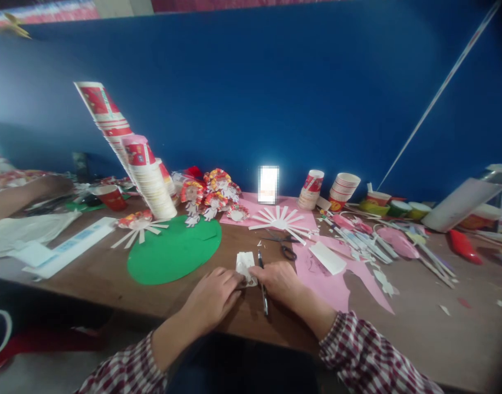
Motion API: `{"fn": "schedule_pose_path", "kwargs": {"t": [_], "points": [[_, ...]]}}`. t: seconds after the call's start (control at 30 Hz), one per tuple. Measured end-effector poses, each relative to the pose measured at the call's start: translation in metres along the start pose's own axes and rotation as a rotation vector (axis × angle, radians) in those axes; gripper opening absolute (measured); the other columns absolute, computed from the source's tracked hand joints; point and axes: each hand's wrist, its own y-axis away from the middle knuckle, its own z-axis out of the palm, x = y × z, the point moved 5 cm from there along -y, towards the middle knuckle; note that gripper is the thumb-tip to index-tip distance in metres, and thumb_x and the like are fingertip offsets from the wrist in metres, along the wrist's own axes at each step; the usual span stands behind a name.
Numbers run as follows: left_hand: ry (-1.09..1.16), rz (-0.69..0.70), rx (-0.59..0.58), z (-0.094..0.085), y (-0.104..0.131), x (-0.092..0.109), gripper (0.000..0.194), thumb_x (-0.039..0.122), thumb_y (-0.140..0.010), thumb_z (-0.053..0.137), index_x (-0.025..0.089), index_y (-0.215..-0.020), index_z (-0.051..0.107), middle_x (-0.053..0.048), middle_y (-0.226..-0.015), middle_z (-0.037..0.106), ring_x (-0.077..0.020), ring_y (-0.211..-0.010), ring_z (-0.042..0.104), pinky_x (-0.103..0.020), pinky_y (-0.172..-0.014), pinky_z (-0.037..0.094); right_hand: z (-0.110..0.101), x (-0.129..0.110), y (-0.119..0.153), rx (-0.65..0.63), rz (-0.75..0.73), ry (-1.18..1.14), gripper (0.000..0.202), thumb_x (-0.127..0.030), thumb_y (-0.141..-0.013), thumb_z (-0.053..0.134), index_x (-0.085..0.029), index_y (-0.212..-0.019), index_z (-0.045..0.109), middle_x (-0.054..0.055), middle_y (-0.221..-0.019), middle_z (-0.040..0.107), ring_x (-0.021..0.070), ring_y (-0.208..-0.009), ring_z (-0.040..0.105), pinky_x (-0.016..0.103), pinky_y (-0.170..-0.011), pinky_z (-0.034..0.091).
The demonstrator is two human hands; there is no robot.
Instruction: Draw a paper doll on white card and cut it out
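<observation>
A small folded-looking piece of white paper (244, 261), with faint marks near its lower edge, lies on the brown table between my hands. My left hand (215, 295) has its fingertips closed on the lower left side of the paper. From the other side, my right hand (281, 282) is curled, its thumb pressed to the paper's right edge. A black and silver pen (264, 301) runs under or beside that thumb; whether the hand also grips it, I cannot tell. Just beyond are dark-handled scissors (289, 252) and a white paper fan of strips (280, 220).
A green paper oval (174, 251) lies left, below tall leaning stacks of paper cups (154, 186). Pink paper sheets (320, 276) and scraps spread right. Decorated paper figures (212, 194) and a glowing phone (268, 185) stand behind. Another person's arm (29, 194) reaches in at far left.
</observation>
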Motion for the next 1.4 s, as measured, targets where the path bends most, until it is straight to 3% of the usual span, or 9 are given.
{"fn": "schedule_pose_path", "kwargs": {"t": [0.53,0.83,1.4], "points": [[0.007,0.013,0.016,0.001,-0.001,-0.003,0.026,0.020,-0.092,0.039,0.019,-0.110,0.058,-0.006,-0.103,0.062,-0.0209,-0.095,0.050,-0.037,-0.087,0.042,0.000,0.001,0.000,-0.034,0.014,0.009,0.022,-0.017,-0.091,0.043,-0.025,-0.108,0.056,0.008,-0.081,0.071,0.0223,-0.073,0.068,0.025,-0.060,0.044],[-0.078,-0.022,-0.013,0.000,-0.007,0.001,0.027,0.024,-0.093,0.039,0.021,-0.112,0.057,-0.006,-0.097,0.061,-0.0219,-0.091,0.050,-0.037,-0.081,0.042,-0.002,0.000,0.000,-0.059,0.018,0.001,0.027,-0.017,-0.092,0.043,-0.026,-0.114,0.055,0.008,-0.081,0.071,0.0234,-0.075,0.069,0.026,-0.062,0.046],[-0.205,-0.108,0.026,0.001,-0.012,0.011,0.025,0.031,-0.093,0.036,0.021,-0.097,0.059,-0.006,-0.091,0.058,-0.0233,-0.087,0.051,-0.037,-0.071,0.043,-0.002,0.001,-0.001,-0.068,0.023,-0.003,0.029,-0.019,-0.095,0.040,-0.027,-0.119,0.053,0.009,-0.082,0.071,0.0223,-0.076,0.070,0.026,-0.062,0.048]]}}
